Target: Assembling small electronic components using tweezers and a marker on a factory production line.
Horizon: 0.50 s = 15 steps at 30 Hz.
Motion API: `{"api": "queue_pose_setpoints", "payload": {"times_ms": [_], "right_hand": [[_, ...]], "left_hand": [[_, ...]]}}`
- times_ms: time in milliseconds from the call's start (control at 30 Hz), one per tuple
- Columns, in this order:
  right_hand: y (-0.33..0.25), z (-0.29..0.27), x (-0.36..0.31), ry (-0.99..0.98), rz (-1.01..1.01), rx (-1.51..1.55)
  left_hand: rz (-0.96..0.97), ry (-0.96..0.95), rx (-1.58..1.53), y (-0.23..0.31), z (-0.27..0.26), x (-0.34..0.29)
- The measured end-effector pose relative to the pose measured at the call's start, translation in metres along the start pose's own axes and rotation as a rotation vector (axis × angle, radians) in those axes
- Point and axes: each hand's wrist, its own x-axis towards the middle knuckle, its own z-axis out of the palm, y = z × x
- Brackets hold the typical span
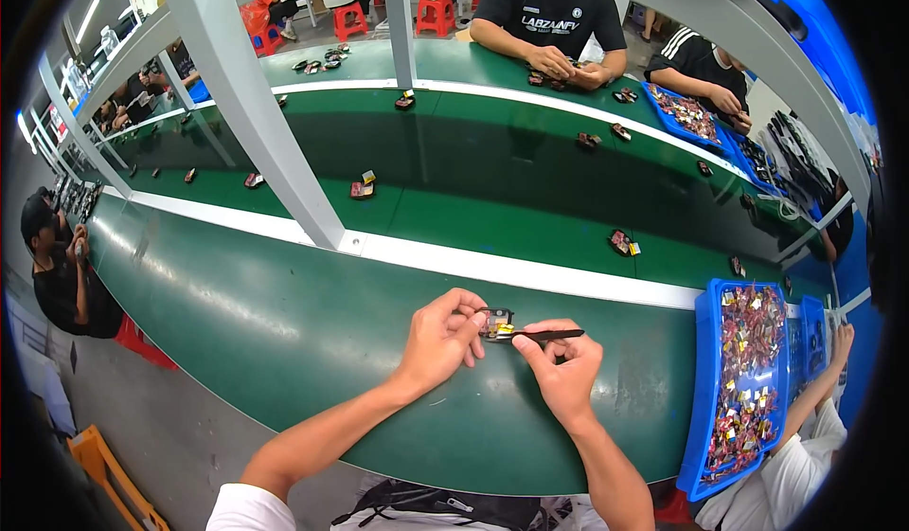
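Observation:
Above the green worktable, my left hand pinches the left side of a small black casing with circuit parts and a yellow-and-white label inside. Black tweezers are gripped between the thumb and fingers of my right hand. Their tip reaches the lower edge of the casing, next to the yellow piece. Whether the tips pinch anything is too small to tell. My fingers hide part of the casing's left edge.
A blue tray full of small red-wired parts stands at the right. Beyond a white rail, a green conveyor belt carries scattered small casings. A grey metal post rises at left. Co-workers sit across, left and right.

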Motion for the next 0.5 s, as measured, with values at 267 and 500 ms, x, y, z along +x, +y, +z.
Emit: {"api": "queue_pose_setpoints", "payload": {"times_ms": [267, 500], "right_hand": [[0.0003, 0.0074, 0.0010, 0.052, -0.103, -0.121], [-0.0029, 0.0077, -0.0012, 0.073, -0.131, -0.152]], "left_hand": [[0.018, -0.006, -0.034, -0.0036, 0.0004, 0.0008], [0.013, -0.031, -0.034, 0.0004, 0.0008, -0.0016]]}}
